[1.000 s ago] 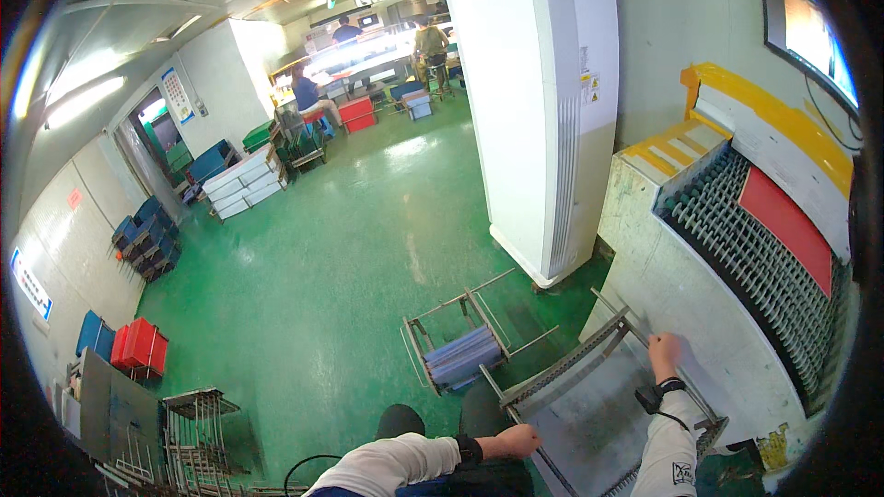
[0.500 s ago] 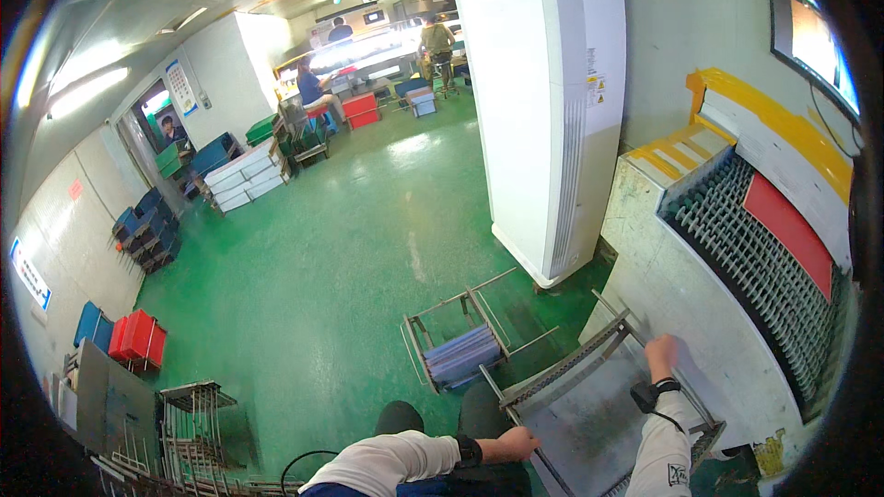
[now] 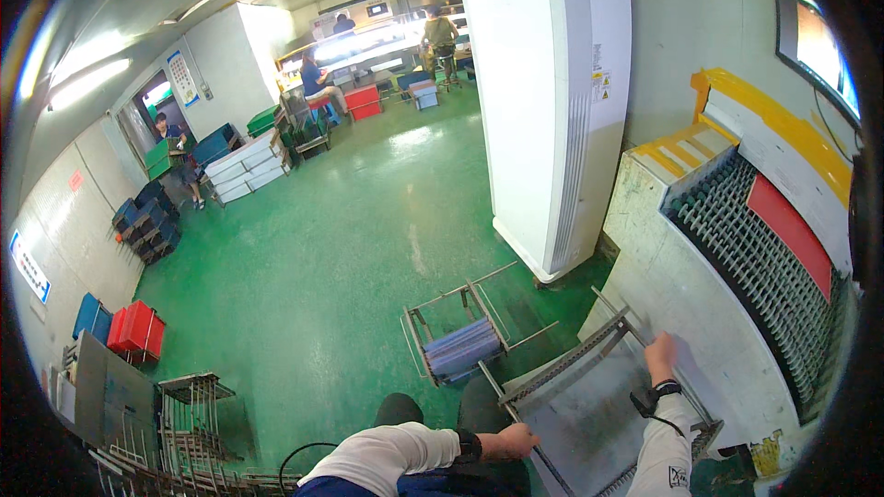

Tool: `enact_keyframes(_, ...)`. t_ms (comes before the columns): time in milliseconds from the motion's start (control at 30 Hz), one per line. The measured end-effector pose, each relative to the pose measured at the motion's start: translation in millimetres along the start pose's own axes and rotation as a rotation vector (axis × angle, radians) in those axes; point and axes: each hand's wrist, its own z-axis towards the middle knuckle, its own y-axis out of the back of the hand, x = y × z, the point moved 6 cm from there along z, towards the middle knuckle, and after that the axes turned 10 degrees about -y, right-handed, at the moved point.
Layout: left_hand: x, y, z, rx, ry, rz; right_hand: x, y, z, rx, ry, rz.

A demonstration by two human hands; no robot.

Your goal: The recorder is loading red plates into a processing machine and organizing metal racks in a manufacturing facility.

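Note:
A metal rack (image 3: 578, 414) with two side rails, slotted cross bars and a flat grey panel stands tilted in front of me at the lower right. My left hand (image 3: 518, 440) is closed round its near left rail. On the opposite rail my right hand (image 3: 660, 357) is closed too, close to the pale side of a roller machine (image 3: 746, 221). Beyond the rack, on the green floor, sits a wire frame (image 3: 468, 299) holding a stack of bluish-purple sheets (image 3: 462, 350).
A tall white cabinet-like unit (image 3: 543, 110) stands ahead of the machine. Metal racks (image 3: 189, 414) crowd the lower left, near red bins (image 3: 138, 329). A person (image 3: 168, 129) with a green crate (image 3: 158, 158) is by the doorway. Others work at a lit bench at the back.
The person at the doorway has come further into the room with the green crate. My view has shifted slightly. Both my hands keep their hold on the rack.

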Motion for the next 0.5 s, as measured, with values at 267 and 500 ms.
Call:
enact_keyframes(267, -31, 23, -21, 0.067, 0.292, -0.236, 65, 61, -72, -0.059, 0.454, 0.098)
enact_keyframes(500, -31, 77, -32, -0.305, 0.142, -0.231, 98, 79, -271, 0.858, 0.589, 0.174)
